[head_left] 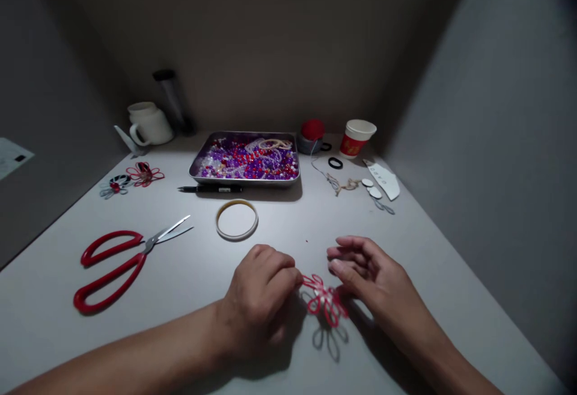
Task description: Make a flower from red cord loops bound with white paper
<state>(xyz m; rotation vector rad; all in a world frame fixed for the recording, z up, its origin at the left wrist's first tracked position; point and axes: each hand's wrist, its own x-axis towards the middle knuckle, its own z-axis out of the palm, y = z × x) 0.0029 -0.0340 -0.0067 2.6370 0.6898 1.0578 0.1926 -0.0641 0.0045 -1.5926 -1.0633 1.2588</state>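
Observation:
A red looped-cord flower [323, 299] with a pale centre is held just above the table, and its shadow falls below it. The thumb and fingers of my left hand [264, 293] are pinched on one of its loops at the left. To the right of the flower is my right hand [374, 278], fingers loosely curled and apart from the thumb, with nothing visible between them. Its lower edge comes close to the right loops; whether it touches them I cannot tell. Red-handled scissors [148, 248] lie at the left with blades slightly apart.
A metal tray [243, 183] of purple, red and clear beads stands at the back, with a black pen [210, 189] before it. A tape roll [237, 237], two finished-looking cord flowers [145, 174], a white mug [151, 124], a paper cup [357, 138] and red thread [312, 130] surround it.

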